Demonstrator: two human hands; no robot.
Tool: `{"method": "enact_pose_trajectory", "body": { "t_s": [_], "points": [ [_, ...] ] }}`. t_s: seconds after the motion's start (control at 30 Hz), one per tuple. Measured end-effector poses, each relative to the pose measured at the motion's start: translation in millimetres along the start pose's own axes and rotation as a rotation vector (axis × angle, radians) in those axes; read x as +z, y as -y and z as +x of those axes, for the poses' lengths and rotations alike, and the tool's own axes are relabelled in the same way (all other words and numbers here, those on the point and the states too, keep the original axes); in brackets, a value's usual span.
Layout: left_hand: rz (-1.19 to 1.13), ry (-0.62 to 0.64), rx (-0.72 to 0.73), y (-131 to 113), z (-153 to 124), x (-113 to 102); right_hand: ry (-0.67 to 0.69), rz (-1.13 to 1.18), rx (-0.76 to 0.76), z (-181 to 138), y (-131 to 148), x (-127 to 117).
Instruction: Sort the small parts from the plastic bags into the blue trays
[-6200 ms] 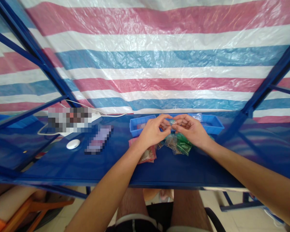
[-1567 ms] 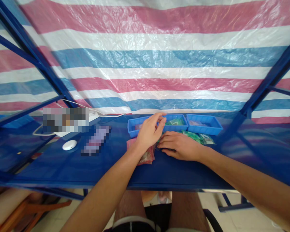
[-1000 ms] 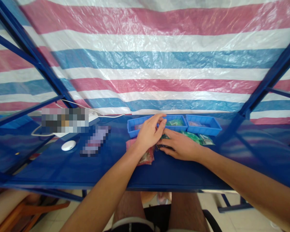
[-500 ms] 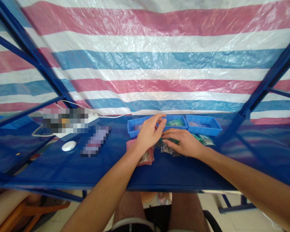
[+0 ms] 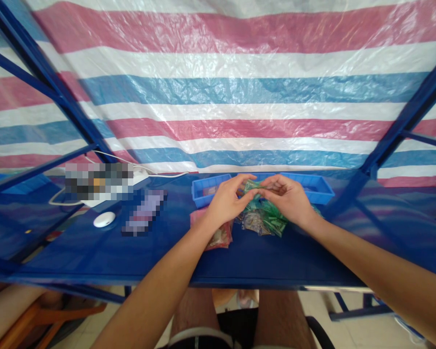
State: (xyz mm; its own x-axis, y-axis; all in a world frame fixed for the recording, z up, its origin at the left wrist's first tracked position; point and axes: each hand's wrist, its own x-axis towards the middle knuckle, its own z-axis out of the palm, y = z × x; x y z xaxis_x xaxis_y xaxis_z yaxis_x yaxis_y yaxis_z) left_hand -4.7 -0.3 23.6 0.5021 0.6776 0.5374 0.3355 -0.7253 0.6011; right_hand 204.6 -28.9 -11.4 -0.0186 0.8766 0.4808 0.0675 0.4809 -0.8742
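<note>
My left hand (image 5: 227, 202) and my right hand (image 5: 289, 198) are raised together above the blue table (image 5: 131, 252), fingertips meeting. Both pinch a small clear plastic bag with green contents (image 5: 253, 188) between them. Under the hands lies a heap of small green-filled bags (image 5: 265, 220). A pile of small red-filled bags (image 5: 218, 233) lies under my left wrist. Behind the hands stand three shallow blue trays in a row: the left tray (image 5: 203, 188), a middle one mostly hidden by my fingers, and the right tray (image 5: 318, 188).
A white mouse (image 5: 104, 219) and a blurred flat object (image 5: 142, 219) lie left of the bags. A white cable (image 5: 160, 173) runs along the back edge. Blue frame bars (image 5: 388, 145) slant up on both sides. A striped tarp (image 5: 218, 97) hangs behind.
My right hand has lifted off the heap of green bags with one small bag. My left hand has come over to meet it, and both now pinch the bag in front of the trays.
</note>
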Motion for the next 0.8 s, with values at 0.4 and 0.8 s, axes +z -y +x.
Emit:
{"method": "enact_pose_trajectory", "body": {
  "t_s": [0.4,0.8],
  "points": [
    [-0.318,-0.045,-0.090,7,2,7,0.077,0.136,0.106,3,-1,0],
    [-0.060,-0.023,0.095,1,0,4,-0.025,0.066,0.049,3,6,-3]
  ]
}}
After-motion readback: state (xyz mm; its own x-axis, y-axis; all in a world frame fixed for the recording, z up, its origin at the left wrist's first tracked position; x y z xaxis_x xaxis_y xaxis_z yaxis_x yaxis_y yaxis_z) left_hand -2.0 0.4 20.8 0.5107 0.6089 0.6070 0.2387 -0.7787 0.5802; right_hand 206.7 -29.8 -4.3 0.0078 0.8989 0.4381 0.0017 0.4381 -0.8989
